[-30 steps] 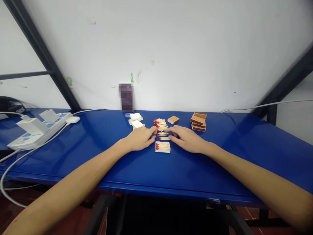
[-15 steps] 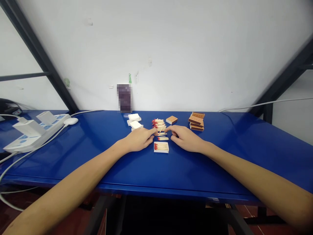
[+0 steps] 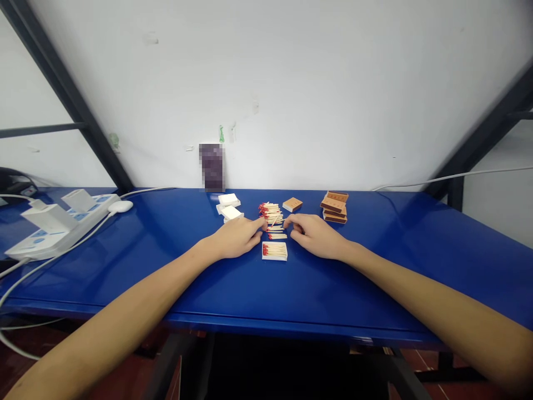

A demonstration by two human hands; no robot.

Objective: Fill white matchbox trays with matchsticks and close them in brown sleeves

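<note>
Red-headed matches (image 3: 272, 212) lie in a pile at the middle of the table, with a few spread in a short row in front. My left hand (image 3: 238, 238) rests at the left of the row, index fingertip at the match heads and thumb apart from it. Across from it, my right hand (image 3: 315, 235) has its index finger bent towards the plain match ends, with a gap to the thumb. Neither hand shows anything held; some fingers are curled out of sight. Nearest me sits a white matchbox tray (image 3: 275, 258) with matches in it, heads to the left.
Several white trays (image 3: 230, 200) lie at the left, partly behind my hand. A brown matchbox (image 3: 292, 204) is behind the matches, and stacked brown matchbox sleeves (image 3: 334, 206) stand to the right. A power strip (image 3: 62, 228) with cables occupies the table's left end.
My fingertips have drawn slightly apart: the left index a little to the left, the right index a little to the right. The tray and boxes have stayed put.
</note>
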